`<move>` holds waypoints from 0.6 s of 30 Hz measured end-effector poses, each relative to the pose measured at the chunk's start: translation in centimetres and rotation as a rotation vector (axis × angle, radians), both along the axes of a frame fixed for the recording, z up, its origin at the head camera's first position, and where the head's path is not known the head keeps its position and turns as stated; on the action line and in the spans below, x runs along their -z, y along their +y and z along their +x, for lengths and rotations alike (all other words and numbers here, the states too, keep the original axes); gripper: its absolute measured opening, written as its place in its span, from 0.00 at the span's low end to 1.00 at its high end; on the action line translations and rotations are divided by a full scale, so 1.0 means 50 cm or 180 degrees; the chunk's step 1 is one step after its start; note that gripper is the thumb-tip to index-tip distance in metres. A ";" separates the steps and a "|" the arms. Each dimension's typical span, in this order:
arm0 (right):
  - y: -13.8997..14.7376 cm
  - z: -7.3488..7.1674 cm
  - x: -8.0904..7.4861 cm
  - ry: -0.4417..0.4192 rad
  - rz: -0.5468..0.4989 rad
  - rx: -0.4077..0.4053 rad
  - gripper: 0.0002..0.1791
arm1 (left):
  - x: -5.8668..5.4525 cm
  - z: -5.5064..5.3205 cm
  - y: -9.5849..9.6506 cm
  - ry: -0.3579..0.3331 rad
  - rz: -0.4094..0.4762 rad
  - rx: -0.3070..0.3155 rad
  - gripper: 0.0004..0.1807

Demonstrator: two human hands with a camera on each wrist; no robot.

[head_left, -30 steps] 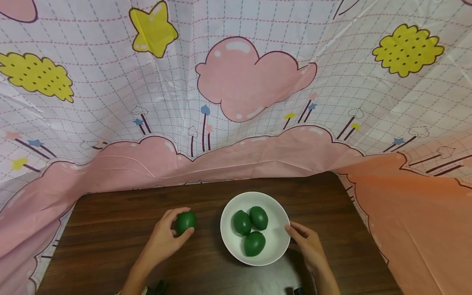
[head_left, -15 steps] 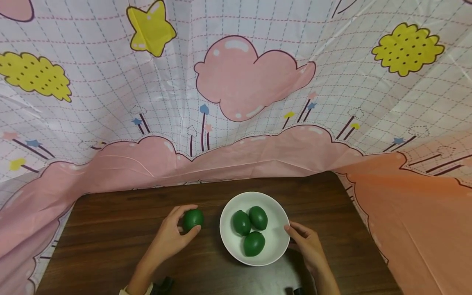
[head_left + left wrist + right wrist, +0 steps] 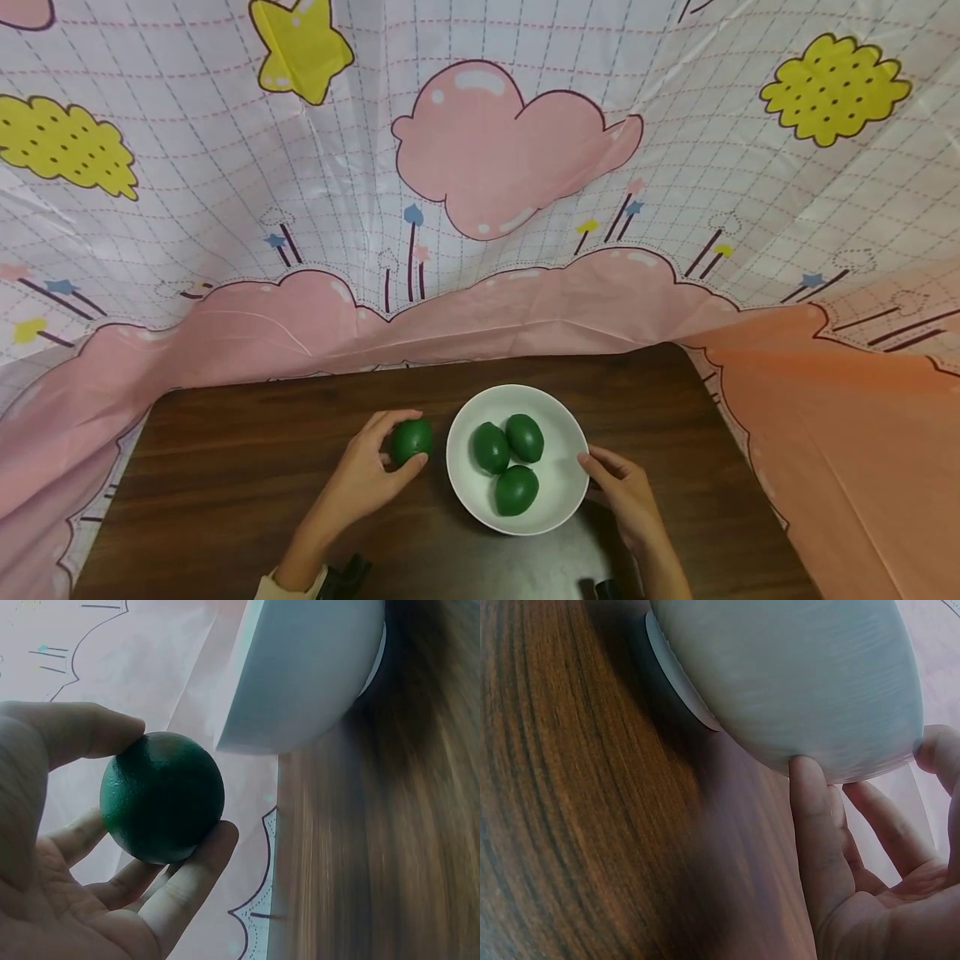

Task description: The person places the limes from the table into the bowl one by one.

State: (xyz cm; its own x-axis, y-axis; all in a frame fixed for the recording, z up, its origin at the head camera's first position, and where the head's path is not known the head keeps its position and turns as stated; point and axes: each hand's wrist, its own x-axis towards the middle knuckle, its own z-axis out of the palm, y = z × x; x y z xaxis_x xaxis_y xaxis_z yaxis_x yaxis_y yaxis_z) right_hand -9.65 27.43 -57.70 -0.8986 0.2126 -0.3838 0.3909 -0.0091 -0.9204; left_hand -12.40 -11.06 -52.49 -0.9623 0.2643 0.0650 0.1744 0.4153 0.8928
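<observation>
My left hand (image 3: 365,473) holds a dark green lime (image 3: 412,440) between thumb and fingers, just left of a white bowl (image 3: 557,487). The left wrist view shows this lime (image 3: 163,799) up close, with a gap between it and the bowl's wall (image 3: 307,675). Three more green limes (image 3: 517,490) lie inside the bowl. On the bowl's right side my right hand (image 3: 624,493) grips the edge, thumb at the rim and fingertips (image 3: 808,769) against the outer wall.
The bowl stands on a dark wooden table (image 3: 247,467). Behind the table hangs a pale cloth (image 3: 517,292) printed with clouds and stars, and it continues in orange-pink on the right. Dark straps show at both wrists.
My left hand has carried the lime rightward, closer to the bowl. The right hand keeps its grip on the rim, and the bowl has stayed in place.
</observation>
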 end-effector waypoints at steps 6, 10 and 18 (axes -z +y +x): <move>0.002 0.000 0.002 0.0031 -0.0013 0.0054 0.26 | -0.004 -0.003 0.018 -0.0044 0.0073 0.0137 0.30; -0.002 -0.001 0.002 0.0059 -0.0103 0.0051 0.27 | -0.006 -0.002 0.023 -0.0041 0.0076 0.0120 0.30; -0.005 0.000 0.003 0.0096 -0.0134 0.0051 0.26 | -0.003 0.000 0.039 0.0028 0.0136 0.0216 0.30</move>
